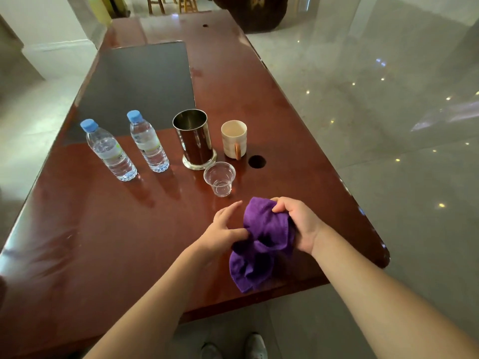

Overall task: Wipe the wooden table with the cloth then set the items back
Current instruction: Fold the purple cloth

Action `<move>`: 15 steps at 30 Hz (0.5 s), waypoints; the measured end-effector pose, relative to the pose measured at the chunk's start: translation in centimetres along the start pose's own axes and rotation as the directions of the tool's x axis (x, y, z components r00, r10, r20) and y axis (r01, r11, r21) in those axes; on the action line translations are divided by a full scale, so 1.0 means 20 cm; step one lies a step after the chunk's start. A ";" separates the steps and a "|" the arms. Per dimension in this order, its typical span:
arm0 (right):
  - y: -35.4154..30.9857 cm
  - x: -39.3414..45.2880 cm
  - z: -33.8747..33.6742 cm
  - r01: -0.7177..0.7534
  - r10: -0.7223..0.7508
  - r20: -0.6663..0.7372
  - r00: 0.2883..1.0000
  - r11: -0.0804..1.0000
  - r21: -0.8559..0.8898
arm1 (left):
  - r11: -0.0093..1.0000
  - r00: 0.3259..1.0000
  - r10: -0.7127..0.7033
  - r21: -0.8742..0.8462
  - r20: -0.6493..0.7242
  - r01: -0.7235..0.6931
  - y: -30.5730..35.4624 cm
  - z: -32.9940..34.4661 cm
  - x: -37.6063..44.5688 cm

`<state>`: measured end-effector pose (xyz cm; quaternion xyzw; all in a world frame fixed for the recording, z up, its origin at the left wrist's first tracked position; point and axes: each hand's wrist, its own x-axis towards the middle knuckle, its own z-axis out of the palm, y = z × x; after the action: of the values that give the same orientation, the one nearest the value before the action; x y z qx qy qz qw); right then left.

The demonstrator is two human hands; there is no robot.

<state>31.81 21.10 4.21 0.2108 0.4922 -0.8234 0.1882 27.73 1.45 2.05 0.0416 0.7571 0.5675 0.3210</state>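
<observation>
The purple cloth (263, 244) hangs bunched between my two hands, just above the wooden table (108, 229) near its near right corner, its lower folds drooping toward the near edge; whether they touch the wood I cannot tell.

Starting at the left edge, a water bottle (107, 150) with a blue cap stands upright, and a second bottle (148, 141) like it stands just beside it, farther from that edge. Behind both lies a dark grey mat (140, 86), flat along the left side of the table. Next comes a tall steel canister (194, 138), open-topped, its inside too dark to read. In front of it, close to its base, sits a clear plastic cup (219, 178), hard to make out against the glossy wood. A cream mug (234, 139) stands beside the canister, its handle turned toward me, and a round hole (256, 161) in the tabletop lies just beside the mug.

My left hand (223, 231) has its fingers loosely spread, with only the thumb and lower fingers pinching the cloth's left folds. My right hand (302, 224) grips the cloth's upper right part, fingers curled into it; the fabric hides my palm. The table's far end runs out of clear view.
</observation>
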 end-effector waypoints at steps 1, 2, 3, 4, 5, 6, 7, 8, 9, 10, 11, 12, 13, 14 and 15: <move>-0.05 -0.01 0.00 0.002 -0.001 0.051 0.999 1.000 -0.022 | 0.997 0.995 0.062 0.030 0.074 -0.064 0.05 -0.01 -0.02; -0.10 -0.02 0.00 0.007 -0.002 0.106 0.994 0.999 -0.049 | 0.993 0.985 0.105 0.043 0.140 -0.112 0.10 -0.02 -0.04; -0.15 -0.03 0.01 0.010 0.005 0.168 0.986 0.996 -0.087 | 0.990 0.973 0.127 0.042 0.192 -0.138 0.15 -0.02 -0.05; -0.20 -0.04 0.02 0.013 0.019 0.229 0.973 0.990 -0.139 | 0.988 0.963 0.138 0.041 0.231 -0.152 0.20 -0.02 -0.06; -0.25 -0.05 0.02 0.020 0.036 0.282 0.959 0.981 -0.193 | 0.985 0.952 0.152 0.043 0.265 -0.169 0.26 -0.02 -0.07; -0.30 -0.06 0.03 0.033 0.047 0.325 0.945 0.971 -0.238 | 0.980 0.939 0.166 0.053 0.302 -0.190 0.31 -0.03 -0.09; -0.35 -0.08 0.03 0.048 0.054 0.360 0.931 0.962 -0.268 | 0.976 0.924 0.172 0.072 0.343 -0.208 0.37 -0.03 -0.10; -0.39 -0.09 0.04 0.060 0.056 0.384 0.922 0.957 -0.283 | 0.971 0.909 0.174 0.086 0.380 -0.222 0.41 -0.03 -0.12; -0.43 -0.10 0.05 0.070 0.054 0.404 0.913 0.956 -0.284 | 0.969 0.898 0.182 0.082 0.401 -0.233 0.45 -0.02 -0.13; -0.47 -0.11 0.06 0.082 0.041 0.419 0.907 0.959 -0.273 | 0.970 0.894 0.197 0.054 0.402 -0.239 0.47 -0.02 -0.15; -0.50 -0.12 0.08 0.099 0.020 0.423 0.906 0.961 -0.257 | 0.973 0.894 0.213 0.004 0.394 -0.233 0.49 -0.01 -0.17; -0.52 -0.13 0.09 0.116 -0.004 0.422 0.906 0.964 -0.240 | 0.973 0.892 0.228 -0.064 0.390 -0.221 0.50 0.01 -0.18; -0.54 -0.13 0.09 0.127 -0.024 0.422 0.906 0.968 -0.218 | 0.970 0.886 0.241 -0.132 0.395 -0.205 0.50 0.02 -0.20; -0.54 -0.13 0.09 0.128 -0.037 0.417 0.908 0.973 -0.193 | 0.963 0.882 0.249 -0.197 0.401 -0.182 0.51 0.04 -0.22; -0.53 -0.13 0.09 0.122 -0.044 0.408 0.912 0.979 -0.166 | 0.954 0.881 0.246 -0.261 0.403 -0.147 0.51 0.05 -0.25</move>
<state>28.12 24.42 14.14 -0.0029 0.5267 -0.8063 0.2691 29.01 3.71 13.15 0.2068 0.5905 0.6553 0.4232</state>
